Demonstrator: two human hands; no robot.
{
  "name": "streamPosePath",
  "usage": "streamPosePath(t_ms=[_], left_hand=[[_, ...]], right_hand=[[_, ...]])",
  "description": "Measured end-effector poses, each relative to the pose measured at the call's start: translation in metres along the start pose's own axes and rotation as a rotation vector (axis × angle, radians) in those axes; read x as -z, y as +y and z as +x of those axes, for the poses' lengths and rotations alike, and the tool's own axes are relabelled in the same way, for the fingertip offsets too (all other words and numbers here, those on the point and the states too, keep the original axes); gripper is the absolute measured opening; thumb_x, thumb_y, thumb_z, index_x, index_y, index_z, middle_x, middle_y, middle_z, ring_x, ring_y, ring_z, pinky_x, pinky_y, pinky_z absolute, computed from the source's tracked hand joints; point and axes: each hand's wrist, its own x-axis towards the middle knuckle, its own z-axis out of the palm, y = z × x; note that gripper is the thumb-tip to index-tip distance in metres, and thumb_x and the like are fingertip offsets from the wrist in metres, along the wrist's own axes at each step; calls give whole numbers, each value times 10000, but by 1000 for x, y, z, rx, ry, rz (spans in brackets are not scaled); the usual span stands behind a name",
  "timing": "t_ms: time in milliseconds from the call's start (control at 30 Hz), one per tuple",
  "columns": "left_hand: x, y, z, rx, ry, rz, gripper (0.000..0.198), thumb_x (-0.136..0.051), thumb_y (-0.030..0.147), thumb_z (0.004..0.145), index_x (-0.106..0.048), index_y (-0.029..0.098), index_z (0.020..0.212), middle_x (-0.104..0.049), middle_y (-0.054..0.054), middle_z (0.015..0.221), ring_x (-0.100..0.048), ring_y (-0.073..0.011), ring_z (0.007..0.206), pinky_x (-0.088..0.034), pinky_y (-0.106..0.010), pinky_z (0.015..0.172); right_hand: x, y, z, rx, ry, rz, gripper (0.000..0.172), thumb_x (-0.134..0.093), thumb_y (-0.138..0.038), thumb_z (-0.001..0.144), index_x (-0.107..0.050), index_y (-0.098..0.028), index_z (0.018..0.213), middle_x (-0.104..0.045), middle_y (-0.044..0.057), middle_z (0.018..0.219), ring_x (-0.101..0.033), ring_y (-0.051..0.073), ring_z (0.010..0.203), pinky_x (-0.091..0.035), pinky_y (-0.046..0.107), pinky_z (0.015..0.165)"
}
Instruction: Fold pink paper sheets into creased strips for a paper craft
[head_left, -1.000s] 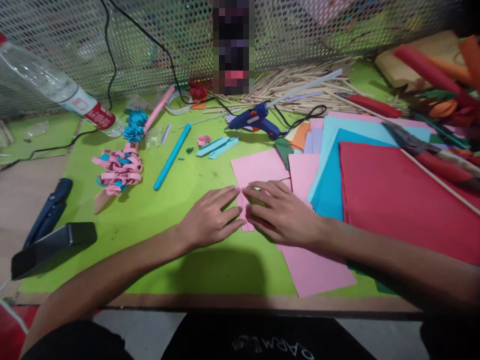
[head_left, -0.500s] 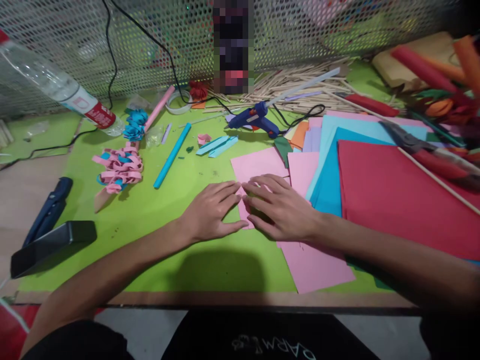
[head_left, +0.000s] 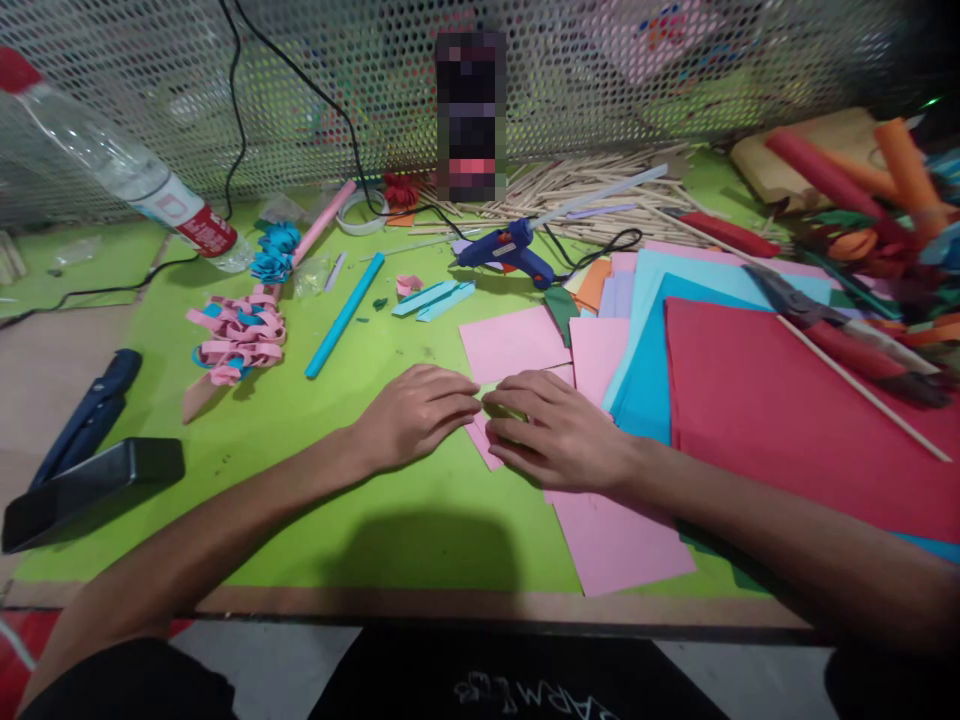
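The left hand and right hand rest palm down, fingertips nearly meeting, over a pink strip on the green mat. The fingers of both are bent; whether they grip the strip or merely press it cannot be told. Beyond them lie a pink sheet and, farther back, a glue gun; red paper lies at right.
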Motion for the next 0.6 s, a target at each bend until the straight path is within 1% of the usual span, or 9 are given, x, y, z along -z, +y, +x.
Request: streamPosePath(t_ms=[100,200,300,367,467,533,600], left_hand=[[4,-1,2,138,-58,-69,190,-604,329,961,-705,194,1048,-706,-43,1020,-625,-193,951,-476,-371,843],[7,1,3,278,-101,-148,189,-653,355,926,-724,210,1024,-678,-34,946,-602,-188,908,-470,-362,816],[8,2,3,326,-104,-224,137,-676,329,911,-732,207,939,-664,-22,896,-595,-176,879,-473,-337,792],[8,1,2,313,-96,-241,127,-672,312,915,-727,198,917,-666,-21,880,-596,-170,856,-472,-325,771],[9,-3,1,229,-94,-206,137,-662,310,924,-719,186,915,-679,-20,869,-601,-160,822,-469,-312,739],[12,-7,0,140,-84,-122,139,-652,305,933,-712,180,920,-693,-17,858,-608,-154,793,-462,-303,711],[17,-8,0,21,-70,3,129,-619,267,954,-704,173,933,-706,-20,854,-615,-152,775,-456,-301,695]], right_hand=[[1,0,-1,-90,10,48,181,-595,-257,922,-675,-152,1046,-666,118,1090,-556,272,1111,-482,464,953],[3,0,-1,-176,6,105,179,-592,-250,917,-685,-176,1050,-669,102,1073,-557,269,1105,-471,473,948],[6,-1,1,-231,9,157,129,-596,-242,912,-702,-198,972,-671,83,1043,-558,259,1070,-454,468,942],[8,-2,2,-246,16,180,105,-603,-245,911,-699,-202,924,-671,78,1038,-547,260,1078,-440,467,955],[7,-4,2,-237,35,159,102,-601,-247,919,-682,-189,902,-674,79,1007,-534,258,1070,-433,451,946],[5,-6,1,-214,55,77,116,-579,-229,936,-674,-174,899,-673,76,928,-541,239,978,-437,420,871],[5,-8,0,-146,36,-58,137,-545,-188,952,-673,-157,915,-663,72,854,-529,221,875,-420,396,789]])
